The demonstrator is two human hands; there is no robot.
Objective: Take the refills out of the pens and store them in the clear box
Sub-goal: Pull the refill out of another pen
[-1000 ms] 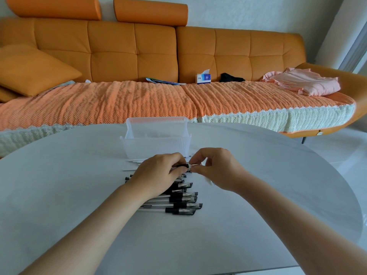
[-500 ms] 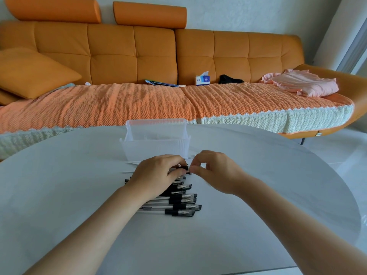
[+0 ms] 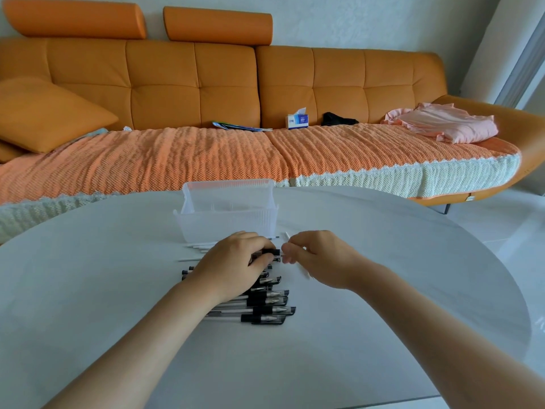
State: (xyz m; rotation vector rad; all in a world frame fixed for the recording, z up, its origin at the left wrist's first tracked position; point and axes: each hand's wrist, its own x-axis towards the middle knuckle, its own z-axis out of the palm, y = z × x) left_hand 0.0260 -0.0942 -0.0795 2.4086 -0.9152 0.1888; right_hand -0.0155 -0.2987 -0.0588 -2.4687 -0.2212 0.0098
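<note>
While the left hand (image 3: 236,268) was wrapped around the held pen (image 3: 270,251) and the right hand (image 3: 320,258) pinched at that pen's tip end, the likeliest trouble was a slip: the tip piece looked small and smooth, and a poor pinch could have let it spring loose and roll off across the table (image 3: 398,276). A thin white stick (image 3: 303,272), probably a refill, poked out from under the right hand, so that hand seemed to be doing two jobs at once, and the stick could have dropped or bent if the fingers tightened on the tip. The left wrist hung just over the row of pens (image 3: 265,309), which lay on the table near the person, and a hard tug might have knocked them out of line. The loose refills (image 3: 200,246) lay on the table just in front of the clear box (image 3: 227,222) rather than inside it, where a sweeping hand could have scattered them; whether the box held any yet I could not tell. Against the picture from a second before, little had changed: both hands had stayed at the same spot, the right fingertips had sunk slightly closer to the pen's end, and the box and the row of pens had not moved.
</note>
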